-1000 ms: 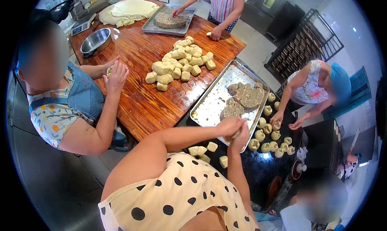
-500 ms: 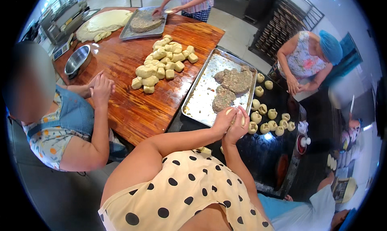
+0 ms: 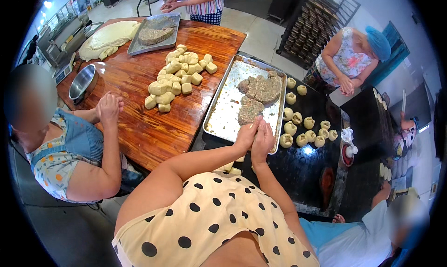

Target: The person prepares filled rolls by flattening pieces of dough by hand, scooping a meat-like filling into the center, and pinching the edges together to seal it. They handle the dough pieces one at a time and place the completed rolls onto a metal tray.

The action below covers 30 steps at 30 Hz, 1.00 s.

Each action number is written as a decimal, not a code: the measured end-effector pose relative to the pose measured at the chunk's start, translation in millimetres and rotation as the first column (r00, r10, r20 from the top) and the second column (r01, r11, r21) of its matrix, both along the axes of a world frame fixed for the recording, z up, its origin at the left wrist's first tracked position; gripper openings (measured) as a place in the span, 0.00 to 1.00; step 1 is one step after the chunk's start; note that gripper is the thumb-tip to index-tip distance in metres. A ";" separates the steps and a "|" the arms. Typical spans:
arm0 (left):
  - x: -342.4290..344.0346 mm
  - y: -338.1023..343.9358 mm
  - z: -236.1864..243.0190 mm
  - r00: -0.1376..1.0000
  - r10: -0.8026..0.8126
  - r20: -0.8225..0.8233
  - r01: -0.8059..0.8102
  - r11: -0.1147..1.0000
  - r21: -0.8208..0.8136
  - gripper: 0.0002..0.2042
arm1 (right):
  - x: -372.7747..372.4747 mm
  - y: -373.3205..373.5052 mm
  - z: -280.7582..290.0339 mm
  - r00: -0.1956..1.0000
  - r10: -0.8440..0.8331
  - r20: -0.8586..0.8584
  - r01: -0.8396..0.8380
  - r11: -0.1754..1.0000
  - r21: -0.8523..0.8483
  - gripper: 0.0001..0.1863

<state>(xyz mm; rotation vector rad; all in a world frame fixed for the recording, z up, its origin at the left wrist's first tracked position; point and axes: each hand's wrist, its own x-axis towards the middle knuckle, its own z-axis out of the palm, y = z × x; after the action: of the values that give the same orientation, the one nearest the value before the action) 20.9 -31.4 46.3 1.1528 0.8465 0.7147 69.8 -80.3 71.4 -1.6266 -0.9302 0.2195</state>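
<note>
My left hand and my right hand are cupped together over the near edge of a metal tray. Their fingers close around a piece of dough that is almost wholly hidden now; pale dough showed between them a moment ago. Just beyond the fingertips, a lumpy brown mass of filling lies on the tray. Right of the tray, several round dough balls with puckered or hollowed tops stand on a black counter. A few pale dough pieces peek out beside my left forearm.
Cut dough pieces are heaped on the wooden table, with a metal bowl, a large dough sheet and a second filling tray. Co-workers stand left, far and right. A white-topped bottle sits at the counter's right edge.
My view has shifted, so the scene sits further left. My cupped hands have closed further over the dough. The far co-worker's hands have left the second tray and come together.
</note>
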 end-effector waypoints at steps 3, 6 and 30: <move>3.1 7.1 -15.9 0.988 0.043 -0.152 0.004 0.955 0.295 0.34 | -1.6 2.5 -8.0 0.998 -0.047 0.050 0.045 0.998 0.032 0.21; 0.6 14.4 -14.4 0.980 -0.034 -0.195 0.077 0.973 0.219 0.33 | -1.4 7.3 -24.3 0.999 -0.047 -0.002 0.047 0.995 0.089 0.21; 8.9 2.6 -14.3 0.945 0.019 0.326 0.036 0.986 -0.160 0.17 | 2.3 16.5 -29.5 0.943 -0.169 -0.286 0.242 0.939 0.244 0.12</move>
<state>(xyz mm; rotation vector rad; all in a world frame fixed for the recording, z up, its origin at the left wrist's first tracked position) 29.8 -28.8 32.1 0.8592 0.6061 0.7882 72.0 -63.9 41.9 -1.3836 -0.5544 0.1454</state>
